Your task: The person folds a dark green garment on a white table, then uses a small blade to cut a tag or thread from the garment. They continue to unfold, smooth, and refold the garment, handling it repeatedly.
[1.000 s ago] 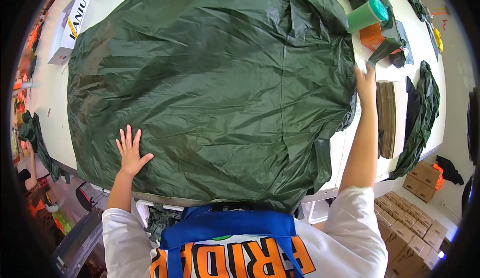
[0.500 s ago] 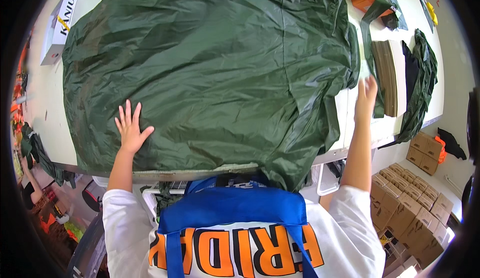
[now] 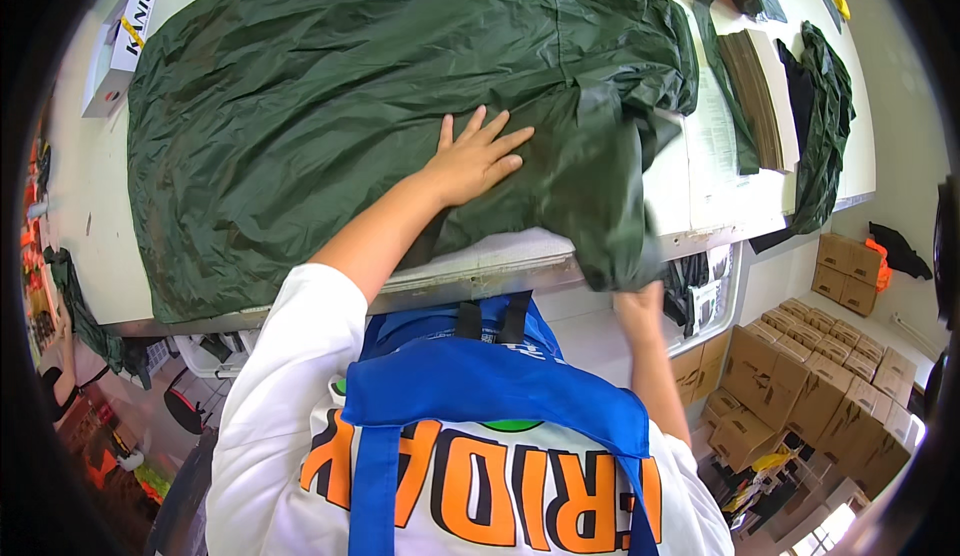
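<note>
Our left hand (image 3: pixel 475 161) is pressed flat, fingers spread, on the dark green raincoat (image 3: pixel 380 96) covering the white table (image 3: pixel 700 186), and our right hand (image 3: pixel 640 306) is gripping its hanging edge below the table lip.

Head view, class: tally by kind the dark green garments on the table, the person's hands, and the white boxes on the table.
Dark green garments: 2, the large one and a bunched one
Hands: 2, left, right
White box: 1
Total: 5
</note>
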Tool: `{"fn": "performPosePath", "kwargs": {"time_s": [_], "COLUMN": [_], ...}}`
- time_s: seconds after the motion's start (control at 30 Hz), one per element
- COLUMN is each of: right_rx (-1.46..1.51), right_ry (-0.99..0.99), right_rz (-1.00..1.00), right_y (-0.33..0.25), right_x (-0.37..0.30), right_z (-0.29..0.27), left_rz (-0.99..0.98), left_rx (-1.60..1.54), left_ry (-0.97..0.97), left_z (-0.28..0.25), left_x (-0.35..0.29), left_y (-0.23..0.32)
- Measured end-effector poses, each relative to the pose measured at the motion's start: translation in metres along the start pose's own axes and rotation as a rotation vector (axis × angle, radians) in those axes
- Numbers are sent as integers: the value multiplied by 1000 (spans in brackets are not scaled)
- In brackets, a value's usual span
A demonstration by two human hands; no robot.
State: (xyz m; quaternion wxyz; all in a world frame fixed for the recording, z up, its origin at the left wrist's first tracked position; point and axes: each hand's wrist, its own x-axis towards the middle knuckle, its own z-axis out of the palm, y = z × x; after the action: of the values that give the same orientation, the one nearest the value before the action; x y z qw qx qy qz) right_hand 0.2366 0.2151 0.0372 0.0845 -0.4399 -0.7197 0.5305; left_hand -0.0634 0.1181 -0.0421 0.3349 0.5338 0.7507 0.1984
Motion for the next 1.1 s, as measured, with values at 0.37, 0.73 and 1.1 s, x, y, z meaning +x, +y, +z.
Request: {"fn": "performPosePath", "kwargs": {"time_s": [0.37,0.73,1.1], "right_rx": [63,1089,-236], "right_ry": [-379,-173,-141], "right_rz": [811,153,-593], "right_y": [67,-6,-88], "right_x": [-142,-18,148], "right_z": [-76,-67,23], "left_rz": [86,323,258], "left_rx": [422,367,-69], "left_ry": [24,37,-39], "left_z": [17,92,81], "left_x": [-15,-34,-104], "left_y": [10,58,29]}}
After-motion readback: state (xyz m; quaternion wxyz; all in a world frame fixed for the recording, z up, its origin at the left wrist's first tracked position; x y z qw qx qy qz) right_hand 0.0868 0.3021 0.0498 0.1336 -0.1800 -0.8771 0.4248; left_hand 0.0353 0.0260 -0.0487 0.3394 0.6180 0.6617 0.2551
